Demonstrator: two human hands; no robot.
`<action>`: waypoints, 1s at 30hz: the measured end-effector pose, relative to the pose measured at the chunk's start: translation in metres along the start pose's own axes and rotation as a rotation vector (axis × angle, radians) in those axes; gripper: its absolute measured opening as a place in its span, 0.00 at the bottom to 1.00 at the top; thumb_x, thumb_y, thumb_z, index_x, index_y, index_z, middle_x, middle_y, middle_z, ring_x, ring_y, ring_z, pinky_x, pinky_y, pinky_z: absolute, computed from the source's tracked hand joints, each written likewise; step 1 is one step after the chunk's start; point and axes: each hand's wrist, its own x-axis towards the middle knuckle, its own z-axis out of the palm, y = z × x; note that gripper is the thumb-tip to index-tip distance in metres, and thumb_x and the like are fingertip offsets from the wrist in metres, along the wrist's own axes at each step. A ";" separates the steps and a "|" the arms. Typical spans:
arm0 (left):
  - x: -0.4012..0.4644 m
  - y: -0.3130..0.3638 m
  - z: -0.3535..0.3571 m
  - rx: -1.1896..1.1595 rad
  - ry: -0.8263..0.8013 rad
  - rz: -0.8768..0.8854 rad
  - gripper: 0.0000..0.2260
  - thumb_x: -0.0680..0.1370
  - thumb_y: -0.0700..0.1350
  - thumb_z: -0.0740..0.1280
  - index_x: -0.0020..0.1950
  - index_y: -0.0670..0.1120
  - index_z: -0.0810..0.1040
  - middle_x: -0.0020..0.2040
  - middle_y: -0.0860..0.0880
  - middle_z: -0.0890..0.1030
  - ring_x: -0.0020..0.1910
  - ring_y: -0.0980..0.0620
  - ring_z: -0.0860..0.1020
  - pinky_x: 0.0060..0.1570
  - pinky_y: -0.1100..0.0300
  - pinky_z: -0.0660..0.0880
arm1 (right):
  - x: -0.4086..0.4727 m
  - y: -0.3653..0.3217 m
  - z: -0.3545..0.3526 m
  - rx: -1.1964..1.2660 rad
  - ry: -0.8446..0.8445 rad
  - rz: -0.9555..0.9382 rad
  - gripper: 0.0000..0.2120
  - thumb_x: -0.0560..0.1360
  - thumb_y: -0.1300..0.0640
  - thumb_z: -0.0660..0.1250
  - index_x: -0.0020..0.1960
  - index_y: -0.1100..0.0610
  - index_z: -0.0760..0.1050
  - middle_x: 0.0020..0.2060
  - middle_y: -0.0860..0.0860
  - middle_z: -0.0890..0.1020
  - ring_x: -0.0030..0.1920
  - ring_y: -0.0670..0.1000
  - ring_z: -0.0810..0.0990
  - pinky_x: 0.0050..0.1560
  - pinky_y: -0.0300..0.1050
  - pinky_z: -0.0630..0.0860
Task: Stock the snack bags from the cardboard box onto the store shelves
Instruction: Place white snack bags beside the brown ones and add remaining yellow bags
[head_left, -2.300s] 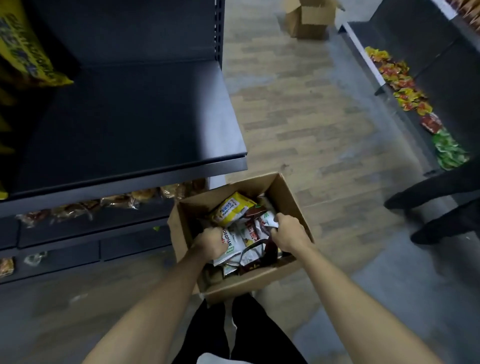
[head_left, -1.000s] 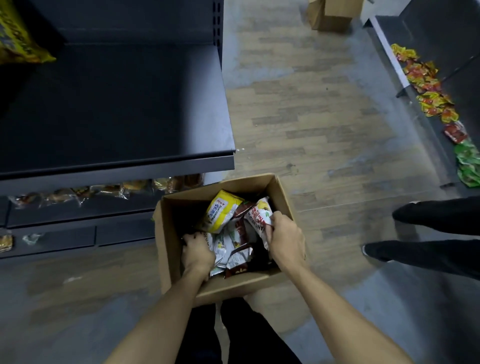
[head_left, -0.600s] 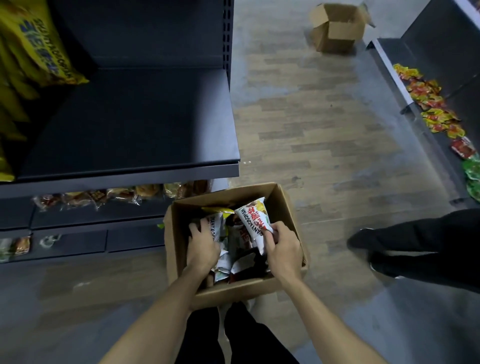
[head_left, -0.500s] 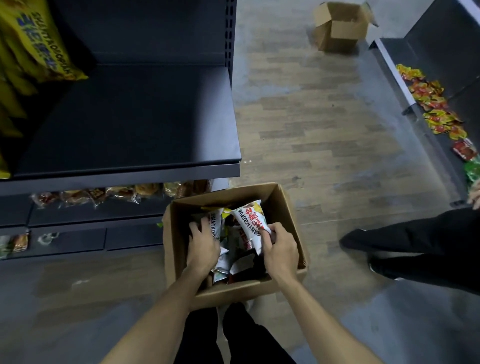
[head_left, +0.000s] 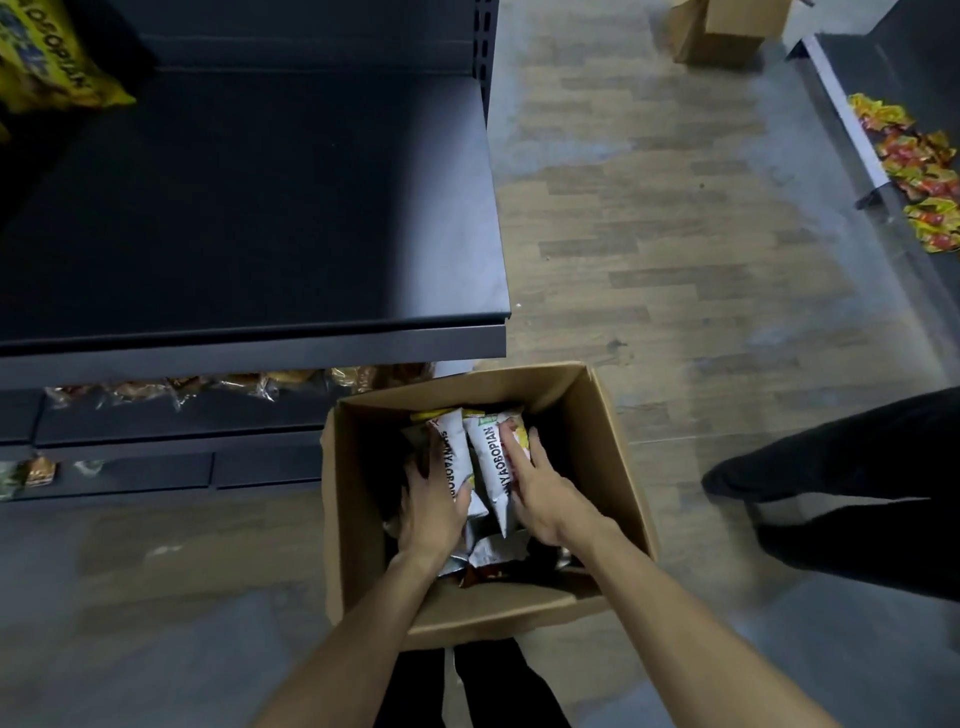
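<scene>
An open cardboard box (head_left: 618, 457) stands on the floor in front of my legs, holding several snack bags. Both my hands are inside it. My left hand (head_left: 431, 506) presses on the left side of a white upright snack bag (head_left: 453, 447). My right hand (head_left: 543, 491) lies flat against a second white snack bag (head_left: 491, 465) beside it, so the two bags are squeezed together between my palms. More silver and dark bags (head_left: 488, 553) lie underneath. The dark store shelf (head_left: 249, 208) above the box on the left is bare apart from yellow bags (head_left: 47, 57) at its far-left corner.
Lower shelves hold wrapped snacks (head_left: 228, 382) just left of the box. Another person's dark-trousered legs (head_left: 852, 483) stand close on the right. A second cardboard box (head_left: 727, 26) sits far up the aisle. The right-hand shelf (head_left: 841, 109) carries colourful packets (head_left: 914, 166).
Both hands have gathered two white bags upright and side by side, pressing them together; earlier each hand was picking through loose bags. The other person's legs shifted on the right.
</scene>
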 end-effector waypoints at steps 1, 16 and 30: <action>0.001 0.002 0.001 0.018 0.000 -0.003 0.37 0.79 0.55 0.62 0.80 0.53 0.42 0.70 0.38 0.61 0.64 0.36 0.69 0.59 0.47 0.72 | 0.005 -0.001 0.002 -0.016 -0.022 -0.008 0.41 0.80 0.52 0.58 0.76 0.41 0.28 0.77 0.59 0.34 0.60 0.69 0.75 0.59 0.55 0.74; -0.001 0.003 -0.010 0.055 -0.088 -0.031 0.38 0.78 0.55 0.65 0.80 0.55 0.44 0.65 0.41 0.70 0.60 0.39 0.75 0.55 0.48 0.74 | -0.004 -0.011 0.005 -0.049 0.153 0.208 0.34 0.80 0.49 0.58 0.79 0.41 0.41 0.64 0.58 0.61 0.48 0.64 0.79 0.49 0.53 0.75; -0.037 0.004 -0.047 0.174 -0.109 -0.034 0.31 0.76 0.46 0.65 0.76 0.56 0.56 0.58 0.44 0.73 0.52 0.41 0.78 0.49 0.52 0.75 | -0.025 -0.020 -0.023 -0.013 0.041 0.215 0.19 0.80 0.49 0.52 0.65 0.56 0.72 0.76 0.62 0.57 0.69 0.63 0.69 0.63 0.53 0.71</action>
